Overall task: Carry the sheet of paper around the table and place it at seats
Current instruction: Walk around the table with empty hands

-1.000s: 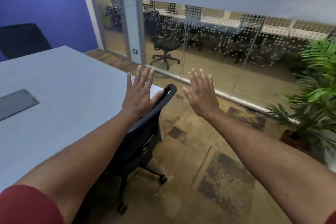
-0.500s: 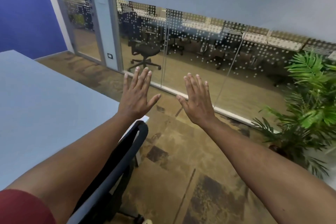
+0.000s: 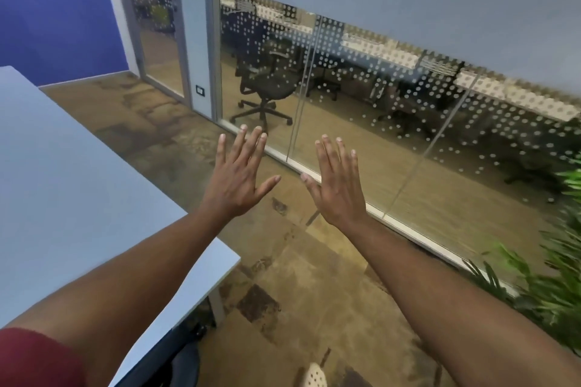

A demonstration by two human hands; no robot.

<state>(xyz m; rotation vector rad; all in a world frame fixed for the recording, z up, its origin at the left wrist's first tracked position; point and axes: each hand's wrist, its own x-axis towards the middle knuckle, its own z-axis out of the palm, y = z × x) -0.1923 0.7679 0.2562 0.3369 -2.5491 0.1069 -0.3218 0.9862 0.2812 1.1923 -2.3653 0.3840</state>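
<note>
A: Item one, left hand (image 3: 234, 181). How did it stand?

B: It was raised in front of the person, back toward the camera, fingers straight and spread, thumb out to the right. It held nothing. Its forearm crossed over the corner of the table (image 3: 63, 185). A red sleeve (image 3: 34, 358) showed at the lower left edge.

A: Item two, right hand (image 3: 338, 185)?

B: Same pose, just beside the left, apart from it. Fingers were extended and close together, thumb pointing left toward the other thumb. Nothing was in its grasp either.

A: Item three, the paper?

B: It was not visible anywhere in the view; neither hand carried it, and I could not tell where it lay.

A: The table?

B: Pale, plain top, filling the left side. Its near corner sat under the left forearm, with one white leg (image 3: 217, 305) below. A dark chair (image 3: 185, 361) showed partly beneath the edge at the bottom.

A: Surroundings?

B: Mottled brown carpet (image 3: 283, 276) lay under both hands. Beyond them ran a glass wall (image 3: 393, 122) with a dotted pattern; a black office chair (image 3: 267, 88) stood behind it. Blue wall (image 3: 53, 9) at upper left. A green plant (image 3: 553, 286), blurred, stood at the right edge. A white perforated object (image 3: 316, 375) showed at the bottom; I could not tell what it was.
</note>
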